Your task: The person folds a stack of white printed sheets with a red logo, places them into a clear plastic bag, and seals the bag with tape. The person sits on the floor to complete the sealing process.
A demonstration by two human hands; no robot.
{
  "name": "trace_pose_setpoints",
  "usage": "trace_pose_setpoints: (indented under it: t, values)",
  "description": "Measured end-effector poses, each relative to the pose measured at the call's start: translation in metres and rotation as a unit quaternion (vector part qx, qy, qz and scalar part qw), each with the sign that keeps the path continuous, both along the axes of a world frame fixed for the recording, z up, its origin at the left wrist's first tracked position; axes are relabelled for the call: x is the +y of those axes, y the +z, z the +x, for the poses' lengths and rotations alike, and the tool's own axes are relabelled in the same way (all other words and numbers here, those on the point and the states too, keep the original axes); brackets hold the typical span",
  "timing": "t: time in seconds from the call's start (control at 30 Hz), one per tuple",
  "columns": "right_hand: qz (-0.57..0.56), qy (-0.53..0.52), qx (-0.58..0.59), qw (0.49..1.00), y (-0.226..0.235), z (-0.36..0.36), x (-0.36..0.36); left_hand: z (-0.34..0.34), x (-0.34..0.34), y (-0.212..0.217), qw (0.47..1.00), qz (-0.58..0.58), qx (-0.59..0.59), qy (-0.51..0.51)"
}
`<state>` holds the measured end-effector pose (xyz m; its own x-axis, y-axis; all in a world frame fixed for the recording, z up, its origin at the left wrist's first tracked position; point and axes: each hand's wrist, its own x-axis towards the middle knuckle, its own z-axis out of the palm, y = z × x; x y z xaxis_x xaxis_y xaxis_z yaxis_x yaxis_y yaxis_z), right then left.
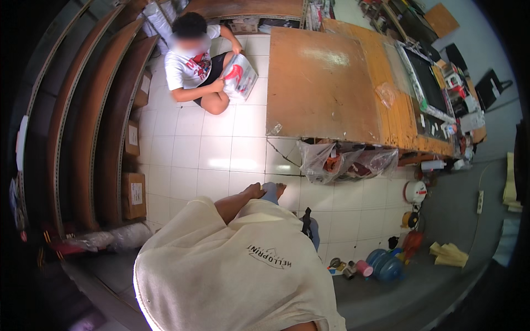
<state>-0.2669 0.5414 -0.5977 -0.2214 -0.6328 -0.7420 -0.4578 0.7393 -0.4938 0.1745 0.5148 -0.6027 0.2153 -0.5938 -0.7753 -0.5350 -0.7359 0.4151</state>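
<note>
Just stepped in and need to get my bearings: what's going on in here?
The camera wearer stands on the white tiled floor in a cream shirt; neither of their hands is in view. Another person sits on the floor by the shelves, holding a white plastic package with both hands. A bare wooden table stands alongside, with clear bags tucked under its edge and a blue water jug lying further right.

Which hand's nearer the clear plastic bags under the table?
Cannot tell: neither hand is in view. The cream shirt fills the lower frame; only a foot in a blue slipper shows, below-left of the bags.
</note>
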Motion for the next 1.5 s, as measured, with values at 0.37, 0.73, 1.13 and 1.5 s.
trace_pose_setpoints:
  t: [0.37,0.73,1.13,1.5]
  values:
    - [0.009,0.069,-0.008,0.998,-0.036,-0.064,-0.053,-0.015,0.043,0.005,0.98,0.039,-0.062,0.184]
    - [-0.002,-0.045,-0.032,0.998,-0.006,-0.161,-0.123,-0.154,-0.041,0.055,0.999,-0.022,-0.019,0.029]
    - [-0.022,-0.057,0.149,0.987,-0.021,-0.276,-0.07,-0.358,-0.251,0.493,0.598,-0.734,0.226,-0.232]
    - [0.058,-0.144,-0.008,0.988,-0.01,-0.33,-0.135,-0.404,-0.381,0.532,0.434,-0.877,0.05,-0.2]
